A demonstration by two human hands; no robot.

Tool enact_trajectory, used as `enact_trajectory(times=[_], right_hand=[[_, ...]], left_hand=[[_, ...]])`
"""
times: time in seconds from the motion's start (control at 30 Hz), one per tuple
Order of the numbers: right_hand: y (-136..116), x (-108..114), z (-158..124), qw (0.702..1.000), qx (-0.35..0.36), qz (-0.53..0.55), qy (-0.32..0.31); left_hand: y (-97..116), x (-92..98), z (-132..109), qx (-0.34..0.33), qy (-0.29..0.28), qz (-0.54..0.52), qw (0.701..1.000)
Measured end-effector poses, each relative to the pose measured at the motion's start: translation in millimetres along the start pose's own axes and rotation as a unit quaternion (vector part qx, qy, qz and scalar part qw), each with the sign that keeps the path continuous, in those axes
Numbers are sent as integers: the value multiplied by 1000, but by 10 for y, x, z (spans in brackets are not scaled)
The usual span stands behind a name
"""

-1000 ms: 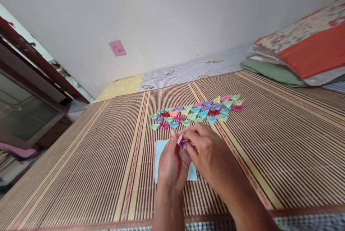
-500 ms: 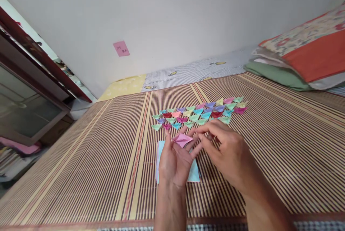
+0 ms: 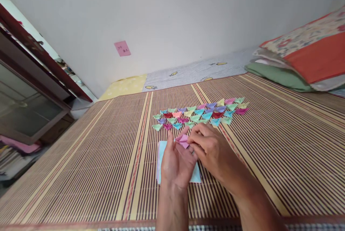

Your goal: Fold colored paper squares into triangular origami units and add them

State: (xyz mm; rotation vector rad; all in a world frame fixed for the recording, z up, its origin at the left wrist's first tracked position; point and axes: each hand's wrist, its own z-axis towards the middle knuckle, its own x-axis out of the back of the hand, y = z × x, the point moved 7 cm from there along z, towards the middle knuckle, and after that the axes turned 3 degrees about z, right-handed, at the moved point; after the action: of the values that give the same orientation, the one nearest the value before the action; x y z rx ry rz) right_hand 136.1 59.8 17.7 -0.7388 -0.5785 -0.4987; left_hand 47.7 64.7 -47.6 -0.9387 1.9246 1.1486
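A small pink folded paper boat (image 3: 182, 141) sits at the fingers of my left hand (image 3: 178, 162), which is turned palm up and holds it from below and the left. My right hand (image 3: 206, 141) is closed, its thumb and forefinger pinching the boat's right end. Under my left hand lies a stack of square paper sheets (image 3: 195, 174), light blue on top and mostly covered. Just beyond my hands stand several rows of small folded paper boats (image 3: 194, 113) in green, blue, red, yellow, pink and purple.
A striped bamboo mat (image 3: 107, 159) spreads under everything. Folded bedding (image 3: 309, 58) is piled at the far right. Behind the mat a checked cloth (image 3: 185, 73) runs along the white wall, where a pink note (image 3: 122, 48) is stuck. A glass-panelled cabinet (image 3: 21, 101) stands at the left.
My right hand has moved left, from beside the left fingertips onto the boat's right end. The left fingers have curled a little more.
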Motion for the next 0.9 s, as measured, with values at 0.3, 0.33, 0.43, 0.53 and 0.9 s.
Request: enact_trajectory(times=[0.3, 0.33, 0.43, 0.53, 0.9], right_hand=[[43, 12, -37, 999, -12, 12, -39], [56, 39, -38, 999, -14, 23, -36], [145, 156, -47, 998, -30, 58, -4], [292, 276, -81, 996, -50, 64, 41], [466, -286, 302, 994, -55, 34, -83]], left_hand=[[-117, -33, 28, 18, -16, -16, 1000], [-140, -48, 25, 20, -20, -17, 999], [-114, -45, -4, 0, -1, 14, 1000], [199, 85, -100, -109, 84, 76, 988], [1247, 576, -573, -372, 219, 17, 902]])
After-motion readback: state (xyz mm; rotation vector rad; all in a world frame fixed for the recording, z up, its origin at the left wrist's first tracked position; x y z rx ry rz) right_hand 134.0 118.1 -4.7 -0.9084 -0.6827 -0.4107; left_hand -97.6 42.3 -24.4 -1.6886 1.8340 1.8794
